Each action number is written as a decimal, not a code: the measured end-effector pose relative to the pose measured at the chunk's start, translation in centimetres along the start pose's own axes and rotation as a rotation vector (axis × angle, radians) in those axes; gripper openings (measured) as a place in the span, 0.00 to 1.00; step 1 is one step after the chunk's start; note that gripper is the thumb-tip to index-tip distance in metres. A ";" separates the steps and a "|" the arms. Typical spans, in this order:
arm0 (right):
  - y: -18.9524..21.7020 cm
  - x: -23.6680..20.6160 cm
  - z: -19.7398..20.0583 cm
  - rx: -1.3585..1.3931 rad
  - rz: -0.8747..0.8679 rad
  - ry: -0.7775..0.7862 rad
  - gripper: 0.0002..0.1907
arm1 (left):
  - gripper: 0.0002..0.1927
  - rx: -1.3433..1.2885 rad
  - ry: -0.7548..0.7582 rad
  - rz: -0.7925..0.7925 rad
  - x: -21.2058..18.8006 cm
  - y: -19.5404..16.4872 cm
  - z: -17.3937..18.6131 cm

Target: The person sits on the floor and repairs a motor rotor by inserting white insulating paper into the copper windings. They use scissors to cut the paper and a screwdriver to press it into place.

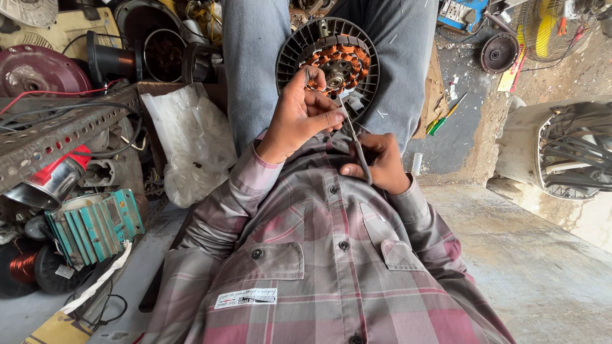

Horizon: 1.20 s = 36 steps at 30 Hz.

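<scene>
A round black fan motor (290, 54) with orange copper windings (347, 54) rests in my lap between my jeans-clad thighs. My left hand (296, 118) grips its near rim, with the index finger curled over the windings and the thumb pressed beside a thin metal tool (356, 143). My right hand (379, 165) is closed around the tool's lower end against my plaid shirt. The tool's tip points at the near edge of the motor.
On the left are a teal finned motor housing (95, 226), a perforated metal angle (57, 134), a crumpled plastic bag (191, 140), a red round cover (38, 70) and a copper coil (22, 264). On the right are a white fan guard (574, 150) and screwdrivers (446, 118).
</scene>
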State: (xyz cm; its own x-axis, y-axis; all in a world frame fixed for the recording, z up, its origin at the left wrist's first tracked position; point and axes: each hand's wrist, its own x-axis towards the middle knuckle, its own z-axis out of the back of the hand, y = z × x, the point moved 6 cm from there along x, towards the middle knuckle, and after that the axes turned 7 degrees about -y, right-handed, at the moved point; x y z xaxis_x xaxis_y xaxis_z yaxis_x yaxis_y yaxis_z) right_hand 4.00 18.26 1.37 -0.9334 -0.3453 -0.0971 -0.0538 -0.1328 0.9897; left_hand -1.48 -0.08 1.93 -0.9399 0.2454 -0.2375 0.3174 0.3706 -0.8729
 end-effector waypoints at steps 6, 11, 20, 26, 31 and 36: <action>-0.4 -0.1 0.3 -0.102 0.013 -0.024 0.27 | 0.26 0.006 0.054 0.080 -0.1 0.4 -0.4; -0.8 -0.3 0.6 -0.233 0.020 -0.108 0.27 | 0.25 0.006 0.090 0.064 0.1 0.5 -0.3; -1.3 -0.7 0.1 -0.254 0.062 -0.121 0.26 | 0.23 -0.097 0.123 0.137 -0.6 1.1 -0.4; -1.9 -0.6 2.4 -0.003 -0.045 -0.197 0.26 | 0.21 -0.136 0.089 0.117 -0.9 0.7 -0.2; -1.2 -1.3 0.9 -0.098 0.026 -0.016 0.28 | 0.20 -0.065 -0.049 -0.026 -0.7 0.1 0.4; -1.3 -0.9 0.5 -0.232 0.052 -0.029 0.30 | 0.21 -0.066 -0.021 -0.038 -0.7 0.1 0.2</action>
State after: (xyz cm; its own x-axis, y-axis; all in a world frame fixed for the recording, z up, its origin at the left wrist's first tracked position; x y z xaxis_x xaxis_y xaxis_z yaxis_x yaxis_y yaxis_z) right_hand 4.71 19.17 0.20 -0.9428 -0.3309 -0.0408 0.0741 -0.3271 0.9421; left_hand -0.76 -0.36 1.93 -0.9536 0.2118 -0.2140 0.2884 0.4377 -0.8517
